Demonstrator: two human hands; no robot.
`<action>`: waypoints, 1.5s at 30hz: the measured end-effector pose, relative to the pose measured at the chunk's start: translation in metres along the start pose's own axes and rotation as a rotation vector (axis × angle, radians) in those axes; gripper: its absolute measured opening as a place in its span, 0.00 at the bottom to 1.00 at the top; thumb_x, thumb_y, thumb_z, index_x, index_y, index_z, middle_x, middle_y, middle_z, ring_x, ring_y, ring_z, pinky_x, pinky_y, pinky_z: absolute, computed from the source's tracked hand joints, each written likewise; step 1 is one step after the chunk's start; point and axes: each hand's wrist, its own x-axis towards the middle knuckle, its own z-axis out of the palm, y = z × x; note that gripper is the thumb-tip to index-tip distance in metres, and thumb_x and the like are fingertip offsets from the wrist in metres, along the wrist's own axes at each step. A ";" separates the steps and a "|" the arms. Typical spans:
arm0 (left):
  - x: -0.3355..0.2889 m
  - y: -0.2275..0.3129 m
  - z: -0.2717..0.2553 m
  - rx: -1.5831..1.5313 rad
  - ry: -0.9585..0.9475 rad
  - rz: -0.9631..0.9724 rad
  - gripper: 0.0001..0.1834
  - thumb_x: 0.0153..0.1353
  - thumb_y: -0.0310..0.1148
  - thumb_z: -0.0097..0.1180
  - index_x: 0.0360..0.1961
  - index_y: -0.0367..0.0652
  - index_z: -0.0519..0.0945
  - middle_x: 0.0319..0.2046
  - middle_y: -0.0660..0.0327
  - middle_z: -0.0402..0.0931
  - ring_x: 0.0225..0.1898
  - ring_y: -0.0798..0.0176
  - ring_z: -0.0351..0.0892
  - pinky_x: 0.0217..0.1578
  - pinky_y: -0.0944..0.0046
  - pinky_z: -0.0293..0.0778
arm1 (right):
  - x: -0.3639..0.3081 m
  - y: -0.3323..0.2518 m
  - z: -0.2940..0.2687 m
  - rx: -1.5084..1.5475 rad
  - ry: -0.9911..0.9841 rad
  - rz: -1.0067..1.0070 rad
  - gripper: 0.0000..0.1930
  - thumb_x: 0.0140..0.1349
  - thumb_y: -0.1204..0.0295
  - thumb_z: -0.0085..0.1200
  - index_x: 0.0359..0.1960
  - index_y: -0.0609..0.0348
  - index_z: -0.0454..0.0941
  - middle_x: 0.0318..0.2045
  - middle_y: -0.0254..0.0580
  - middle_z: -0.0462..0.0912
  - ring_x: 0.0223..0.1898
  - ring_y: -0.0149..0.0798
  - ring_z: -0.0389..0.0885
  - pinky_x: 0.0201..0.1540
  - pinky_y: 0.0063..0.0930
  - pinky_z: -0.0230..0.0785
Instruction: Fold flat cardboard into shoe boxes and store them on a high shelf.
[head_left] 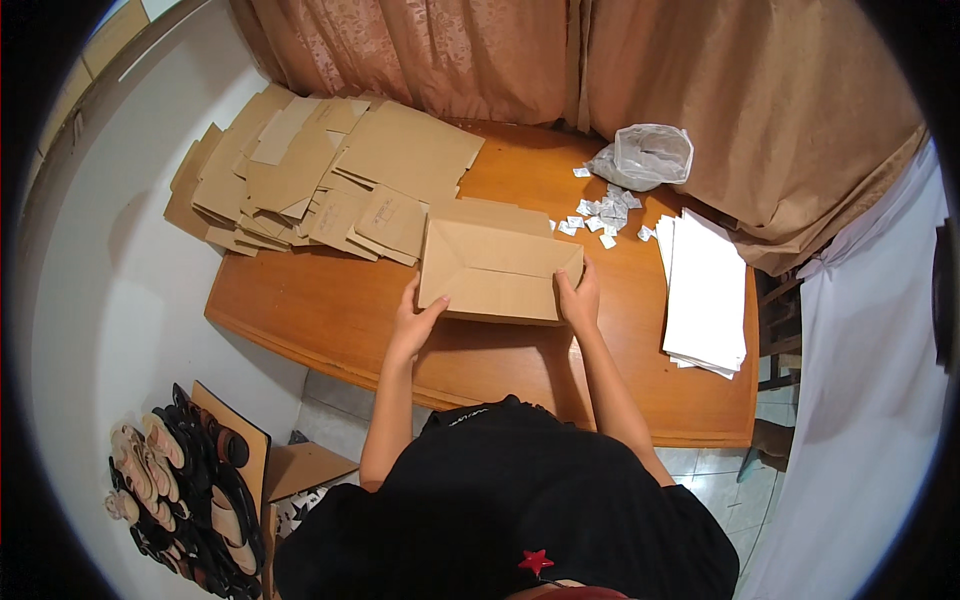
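The brown box (510,288) was between the left grip (413,324) and the right grip (583,298), over the worktop (300,293), its long axis running roughly left to right across the person's front. The left was clamped on its near left corner, thumb on the creased face; the right was clamped on its right end, thumb also on that face. Neither was nearer, as both touched it. Flat brown cardboard (405,145) lay beyond its left end, small white packets (607,210) beyond its right. Whether its underside met the worktop could not be told.
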 end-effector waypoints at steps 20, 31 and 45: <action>-0.024 0.044 0.092 0.740 0.048 1.072 0.37 0.31 0.31 0.68 0.49 0.60 0.71 0.59 0.53 0.55 0.58 0.49 0.55 0.55 0.49 0.50 | -0.008 0.005 -0.023 0.644 -0.485 0.422 0.28 0.64 0.49 0.37 0.57 0.56 0.64 0.48 0.39 0.72 0.40 0.34 0.73 0.40 0.28 0.67; -0.047 0.014 0.136 0.586 -0.602 0.898 0.31 0.42 0.32 0.62 0.51 0.46 0.69 0.53 0.52 0.61 0.55 0.48 0.60 0.55 0.49 0.58 | -0.030 0.057 -0.033 0.642 -0.444 0.560 0.36 0.52 0.64 0.58 0.60 0.67 0.55 0.47 0.50 0.70 0.43 0.37 0.73 0.41 0.27 0.69; 0.036 0.000 0.144 0.955 -0.300 0.622 0.36 0.49 0.47 0.58 0.59 0.51 0.61 0.61 0.51 0.52 0.63 0.41 0.45 0.59 0.37 0.46 | -0.038 0.110 -0.040 0.589 -0.009 0.417 0.20 0.57 0.70 0.50 0.51 0.62 0.68 0.45 0.46 0.73 0.44 0.37 0.72 0.41 0.28 0.69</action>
